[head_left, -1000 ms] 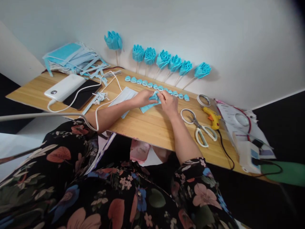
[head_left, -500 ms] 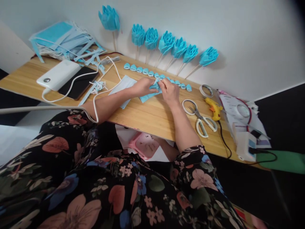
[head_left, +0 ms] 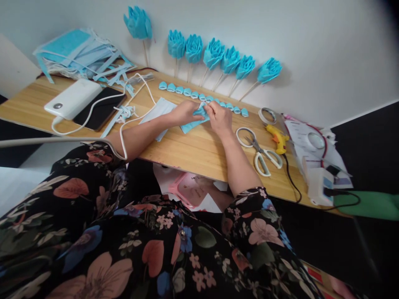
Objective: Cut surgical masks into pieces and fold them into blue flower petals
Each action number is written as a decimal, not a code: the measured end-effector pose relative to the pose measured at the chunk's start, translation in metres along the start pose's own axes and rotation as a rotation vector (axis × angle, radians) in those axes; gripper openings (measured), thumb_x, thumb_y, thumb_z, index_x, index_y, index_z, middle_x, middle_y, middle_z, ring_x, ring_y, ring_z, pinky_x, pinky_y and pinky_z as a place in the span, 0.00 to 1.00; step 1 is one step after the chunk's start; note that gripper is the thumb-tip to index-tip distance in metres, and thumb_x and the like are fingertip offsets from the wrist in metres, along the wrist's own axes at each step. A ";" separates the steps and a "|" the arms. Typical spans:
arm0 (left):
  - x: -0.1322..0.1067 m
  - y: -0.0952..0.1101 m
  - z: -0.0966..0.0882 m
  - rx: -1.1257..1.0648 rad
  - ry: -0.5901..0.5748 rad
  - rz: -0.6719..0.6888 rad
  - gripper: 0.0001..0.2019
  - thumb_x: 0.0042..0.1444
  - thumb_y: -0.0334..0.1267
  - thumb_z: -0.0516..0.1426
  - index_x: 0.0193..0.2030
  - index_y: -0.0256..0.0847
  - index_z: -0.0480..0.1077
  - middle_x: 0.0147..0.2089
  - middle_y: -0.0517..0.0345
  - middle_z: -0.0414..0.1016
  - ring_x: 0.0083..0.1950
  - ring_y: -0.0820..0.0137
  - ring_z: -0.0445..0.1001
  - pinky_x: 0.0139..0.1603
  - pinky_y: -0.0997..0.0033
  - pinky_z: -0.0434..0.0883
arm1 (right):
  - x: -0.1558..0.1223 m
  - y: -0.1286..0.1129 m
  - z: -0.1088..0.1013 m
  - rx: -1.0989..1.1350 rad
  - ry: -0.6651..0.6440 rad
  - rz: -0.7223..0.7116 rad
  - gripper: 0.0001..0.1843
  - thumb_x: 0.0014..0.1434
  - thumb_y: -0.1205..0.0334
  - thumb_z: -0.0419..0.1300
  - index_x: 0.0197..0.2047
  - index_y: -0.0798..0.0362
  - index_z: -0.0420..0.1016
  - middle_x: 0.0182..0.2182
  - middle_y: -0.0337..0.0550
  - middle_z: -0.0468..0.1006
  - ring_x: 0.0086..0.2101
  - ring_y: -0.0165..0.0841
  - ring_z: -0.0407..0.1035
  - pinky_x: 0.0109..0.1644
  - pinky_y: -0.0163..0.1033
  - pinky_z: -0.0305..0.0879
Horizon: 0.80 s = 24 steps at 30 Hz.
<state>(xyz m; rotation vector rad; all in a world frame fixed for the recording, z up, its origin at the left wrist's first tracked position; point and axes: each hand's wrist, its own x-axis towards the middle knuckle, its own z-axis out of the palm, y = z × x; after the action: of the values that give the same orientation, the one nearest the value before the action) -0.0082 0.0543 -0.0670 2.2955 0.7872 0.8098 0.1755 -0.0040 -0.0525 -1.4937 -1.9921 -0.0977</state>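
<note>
Both my hands hold a piece of light-blue mask fabric (head_left: pixel 191 124) above the middle of the wooden table (head_left: pixel 199 151). My left hand (head_left: pixel 187 113) pinches its left side, and my right hand (head_left: pixel 220 118) pinches the top right, where the fabric looks bunched or folded. The fingertips partly hide that fold. Just behind my hands runs a row of small folded blue petals (head_left: pixel 179 89). A flat pale-blue sheet (head_left: pixel 160 109) lies partly under my left forearm.
Several blue fabric roses (head_left: pixel 213 54) on sticks lean along the wall. At left are a mask pile (head_left: pixel 75 45), a white power bank (head_left: pixel 72 97) and a dark phone (head_left: pixel 99 109). Scissors (head_left: pixel 261 151), tape rolls (head_left: pixel 267 116) and a yellow glue gun (head_left: pixel 277 139) lie at right.
The whole view has shifted slightly. My hands stay pinched on the blue fabric in nearly the same place, with only slight finger movement.
</note>
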 end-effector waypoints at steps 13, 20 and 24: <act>0.001 0.005 0.002 0.062 0.007 -0.027 0.12 0.51 0.45 0.63 0.29 0.40 0.68 0.28 0.57 0.68 0.35 0.64 0.68 0.41 0.67 0.62 | -0.001 0.003 0.001 0.030 -0.009 0.022 0.28 0.70 0.38 0.45 0.35 0.49 0.76 0.25 0.40 0.75 0.28 0.32 0.66 0.33 0.39 0.49; 0.000 0.007 0.003 0.101 -0.003 -0.049 0.15 0.52 0.47 0.62 0.26 0.41 0.64 0.26 0.58 0.67 0.30 0.69 0.64 0.35 0.68 0.57 | -0.002 0.001 -0.002 0.044 -0.046 0.049 0.24 0.70 0.43 0.50 0.32 0.50 0.74 0.25 0.40 0.75 0.28 0.31 0.65 0.34 0.39 0.48; -0.002 0.010 -0.001 0.070 -0.010 -0.024 0.13 0.52 0.46 0.61 0.27 0.40 0.67 0.26 0.59 0.69 0.31 0.69 0.66 0.35 0.70 0.57 | -0.001 -0.002 -0.004 -0.010 -0.074 0.041 0.23 0.71 0.46 0.50 0.33 0.51 0.75 0.26 0.41 0.77 0.28 0.31 0.67 0.34 0.38 0.47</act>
<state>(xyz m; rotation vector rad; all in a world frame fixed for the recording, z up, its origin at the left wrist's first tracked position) -0.0068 0.0467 -0.0610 2.3452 0.8487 0.7706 0.1752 -0.0071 -0.0493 -1.5646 -2.0205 -0.0348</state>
